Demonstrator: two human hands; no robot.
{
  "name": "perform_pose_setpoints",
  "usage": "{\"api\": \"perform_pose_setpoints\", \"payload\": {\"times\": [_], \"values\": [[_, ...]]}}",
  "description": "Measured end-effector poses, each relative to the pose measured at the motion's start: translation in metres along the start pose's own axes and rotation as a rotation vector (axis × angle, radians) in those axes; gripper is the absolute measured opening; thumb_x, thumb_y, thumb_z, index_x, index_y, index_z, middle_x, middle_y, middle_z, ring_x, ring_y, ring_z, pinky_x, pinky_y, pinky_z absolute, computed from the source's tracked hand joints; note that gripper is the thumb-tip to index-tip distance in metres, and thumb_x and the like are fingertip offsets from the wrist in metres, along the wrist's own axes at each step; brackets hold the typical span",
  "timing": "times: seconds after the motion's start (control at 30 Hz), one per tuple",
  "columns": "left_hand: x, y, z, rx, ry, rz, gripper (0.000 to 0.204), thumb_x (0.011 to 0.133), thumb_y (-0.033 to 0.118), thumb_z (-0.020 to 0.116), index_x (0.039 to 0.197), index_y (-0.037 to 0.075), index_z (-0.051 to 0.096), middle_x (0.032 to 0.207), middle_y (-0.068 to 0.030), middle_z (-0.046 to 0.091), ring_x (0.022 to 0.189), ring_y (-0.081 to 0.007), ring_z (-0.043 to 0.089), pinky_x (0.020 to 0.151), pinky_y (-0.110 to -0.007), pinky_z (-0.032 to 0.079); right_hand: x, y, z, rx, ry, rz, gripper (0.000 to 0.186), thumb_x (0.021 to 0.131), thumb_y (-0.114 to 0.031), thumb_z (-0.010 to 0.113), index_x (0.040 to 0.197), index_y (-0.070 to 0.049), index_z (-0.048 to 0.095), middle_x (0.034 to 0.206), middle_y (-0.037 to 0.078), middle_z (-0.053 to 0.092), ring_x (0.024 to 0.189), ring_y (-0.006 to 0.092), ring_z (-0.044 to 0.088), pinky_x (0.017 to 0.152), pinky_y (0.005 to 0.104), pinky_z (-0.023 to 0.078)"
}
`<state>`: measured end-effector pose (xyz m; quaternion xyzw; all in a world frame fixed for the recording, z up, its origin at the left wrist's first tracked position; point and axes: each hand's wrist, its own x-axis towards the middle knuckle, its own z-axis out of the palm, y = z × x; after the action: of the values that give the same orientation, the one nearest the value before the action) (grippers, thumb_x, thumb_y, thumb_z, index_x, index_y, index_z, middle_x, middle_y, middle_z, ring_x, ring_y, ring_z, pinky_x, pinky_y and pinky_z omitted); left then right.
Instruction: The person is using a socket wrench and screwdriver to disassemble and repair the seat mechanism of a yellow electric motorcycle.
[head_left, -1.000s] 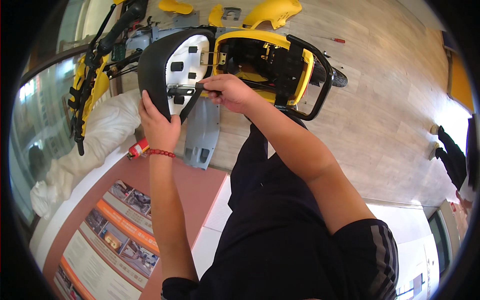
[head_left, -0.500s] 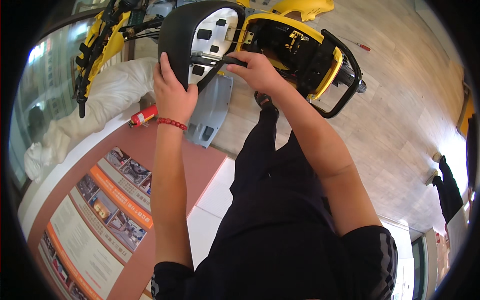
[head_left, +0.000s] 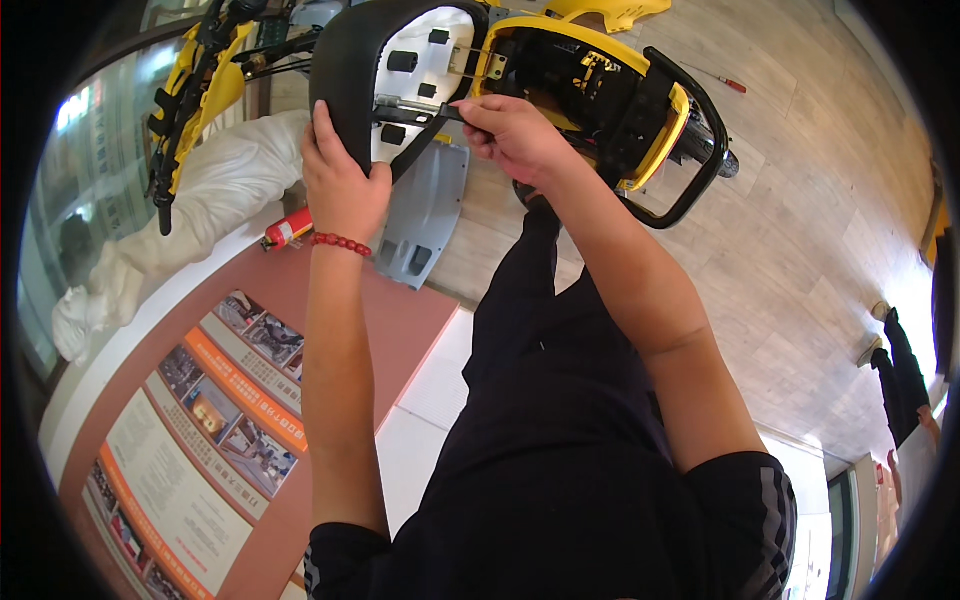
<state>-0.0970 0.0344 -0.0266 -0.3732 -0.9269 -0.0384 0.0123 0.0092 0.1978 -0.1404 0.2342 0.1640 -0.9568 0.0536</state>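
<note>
A scooter's black seat point(head_left: 340, 75) is tipped up on its hinge, its white underside point(head_left: 405, 85) facing right. My left hand point(head_left: 345, 190) grips the lower edge, fingers on the black cover and thumb toward the underside. With bent fingers, my right hand point(head_left: 515, 138) holds the black handle of a socket wrench point(head_left: 451, 112). The wrench's silver shaft point(head_left: 405, 103) lies across the underside, beside a black bar. What the socket end touches is too small to tell. Right of the seat is the yellow-rimmed open rear body point(head_left: 570, 35) of the scooter.
A black grab rail point(head_left: 722, 150) curves round the scooter's rear. A red-handled screwdriver point(head_left: 737, 87) lies on the wooden floor. Near my left arm are a red fire extinguisher point(head_left: 289, 230), a grey panel point(head_left: 425, 225) and a printed board point(head_left: 330, 330). Another person point(head_left: 895, 390) stands far right.
My right hand has shifted slightly at the wrench handle, its fingers now more curled and lower. The seat and my left hand sit slightly farther left in view.
</note>
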Motion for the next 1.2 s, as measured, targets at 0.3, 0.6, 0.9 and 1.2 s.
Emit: {"api": "perform_pose_setpoints", "payload": {"times": [0.3,0.6,0.9,1.2], "values": [[0.0,0.001,0.0,0.0,-0.002,-0.011,0.089,0.07,0.01,0.061,0.146,0.007,0.015,0.132,-0.0309,0.034,0.117,-0.05,0.043,0.098,-0.053,0.04,-0.008,0.008,0.014,-0.539,0.212,-0.41,0.03,0.084,-0.009,0.068,0.113,-0.002,0.063,0.09,0.005,0.06,0.067,0.0128,0.057,0.063,0.0246,0.047],[0.001,0.001,-0.001,0.001,-0.008,-0.001,0.089,0.069,0.009,0.061,0.146,0.007,0.015,0.132,-0.031,0.034,0.116,-0.0498,0.043,0.097,-0.052,0.04,0.001,-0.008,-0.002,0.013,0.008,0.312,0.028,0.093,-0.024,0.058,0.102,0.002,0.064,0.069,0.005,0.059,0.054,0.0102,0.05,0.048,0.026,0.042],[0.001,0.001,0.0,0.007,0.005,-0.002,0.089,0.07,0.009,0.061,0.146,0.006,0.015,0.132,-0.031,0.035,0.118,-0.0492,0.043,0.099,-0.052,0.04,-0.004,0.0,0.013,-0.788,0.269,-0.653,0.024,0.087,-0.022,0.065,0.094,0.001,0.067,0.079,0.005,0.06,0.065,0.0094,0.054,0.061,0.0249,0.045],[0.001,0.001,-0.001,0.001,-0.009,-0.004,0.089,0.07,0.009,0.062,0.146,0.006,0.015,0.132,-0.0301,0.034,0.118,-0.049,0.042,0.1,-0.051,0.039,0.0,0.011,0.014,-0.123,0.257,-0.326,0.02,0.093,-0.014,0.058,0.106,0.002,0.061,0.09,0.005,0.059,0.076,0.0134,0.056,0.069,0.0276,0.048]]}}
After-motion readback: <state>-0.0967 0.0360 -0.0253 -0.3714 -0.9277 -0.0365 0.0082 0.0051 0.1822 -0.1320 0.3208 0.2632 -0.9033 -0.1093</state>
